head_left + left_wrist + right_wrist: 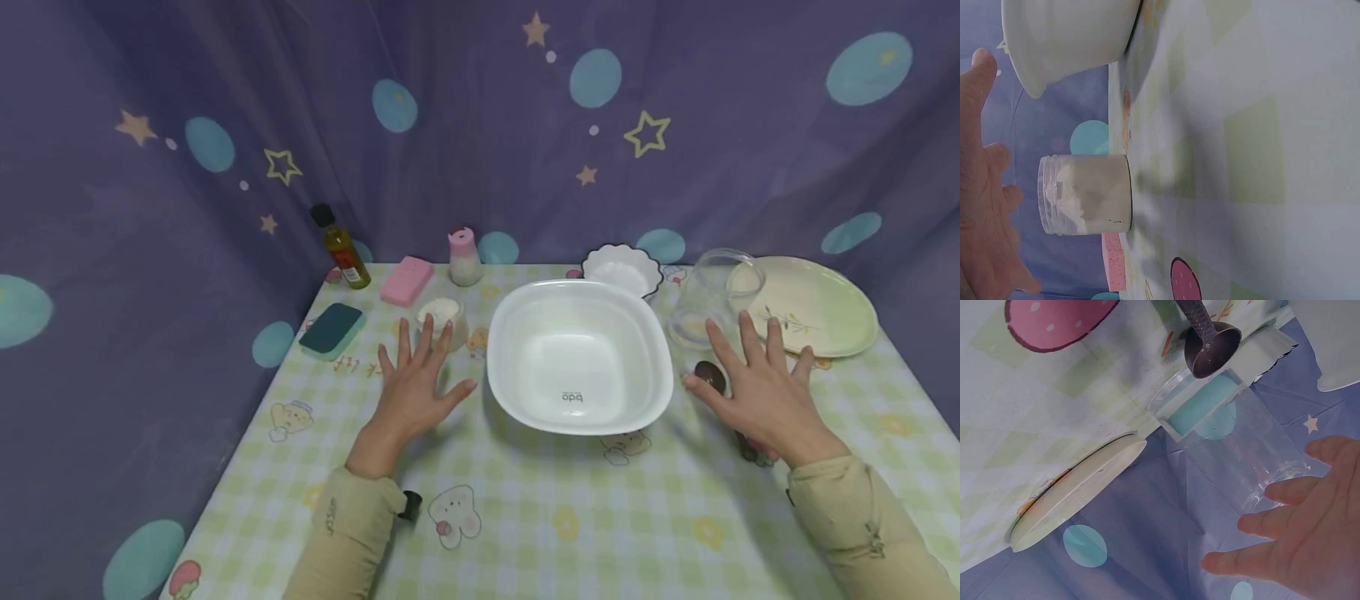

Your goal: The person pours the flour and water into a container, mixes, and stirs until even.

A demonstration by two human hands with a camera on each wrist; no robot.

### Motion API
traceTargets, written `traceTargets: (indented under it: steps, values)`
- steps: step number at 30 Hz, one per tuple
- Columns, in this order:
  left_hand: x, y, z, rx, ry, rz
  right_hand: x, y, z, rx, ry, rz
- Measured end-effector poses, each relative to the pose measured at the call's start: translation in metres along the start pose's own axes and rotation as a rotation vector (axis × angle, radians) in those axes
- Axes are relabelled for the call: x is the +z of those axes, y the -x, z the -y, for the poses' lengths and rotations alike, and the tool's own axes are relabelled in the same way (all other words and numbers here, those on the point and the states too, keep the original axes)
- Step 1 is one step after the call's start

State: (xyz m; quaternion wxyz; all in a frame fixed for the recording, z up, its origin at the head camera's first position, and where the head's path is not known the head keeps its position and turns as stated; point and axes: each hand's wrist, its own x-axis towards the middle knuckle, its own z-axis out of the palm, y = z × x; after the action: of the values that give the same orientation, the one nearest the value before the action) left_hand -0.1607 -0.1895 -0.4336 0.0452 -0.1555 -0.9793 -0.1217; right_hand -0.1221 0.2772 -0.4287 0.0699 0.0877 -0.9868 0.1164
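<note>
A white square basin (581,358) stands mid-table between both hands. My left hand (416,383), fingers spread and holding nothing, hovers left of it, near a clear jar of white powder (1088,195). On the other side my right hand (765,396) is also spread above the table with nothing in it. Below it lies a dark spoon (1213,350) with a round bowl, its handle partly hidden by the hand in the head view. Just beyond the right fingertips stands a clear plastic jar (1229,437), and an oval plate (832,308) lies behind it.
Along the back left are an oil bottle (345,254), a pink sponge (407,281) and a pink-topped shaker (465,258). A green sponge (332,331) lies by the left edge. Behind the basin sits a scalloped white bowl (621,268). A patterned curtain (480,150) hangs behind the table.
</note>
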Motion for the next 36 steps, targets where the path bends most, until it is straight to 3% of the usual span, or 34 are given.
traceTargets:
  steps: [9,14,18,23,30,32,36]
  values:
    - [0.000,-0.001,0.000,0.007,0.018,-0.017,-0.003,0.003,0.001,0.007,0.008,0.023]
    - [0.006,-0.007,0.003,-0.021,0.042,-0.086,-0.003,0.005,0.001,-0.008,-0.015,0.011]
    - [0.013,-0.014,0.009,-0.082,0.086,-0.139,-0.001,0.006,0.003,-0.052,-0.070,-0.001]
    - [0.021,-0.028,0.018,-0.199,0.237,-0.146,0.005,0.003,0.010,-0.122,-0.185,0.031]
    - [0.028,-0.054,0.028,-0.331,0.649,-0.154,0.009,0.000,0.024,-0.157,-0.430,0.079]
    - [0.031,-0.061,0.031,-0.368,0.710,-0.155,0.010,-0.001,0.028,-0.146,-0.489,0.097]
    - [0.036,-0.069,0.034,-0.444,0.741,-0.172,0.013,-0.003,0.033,-0.165,-0.555,0.095]
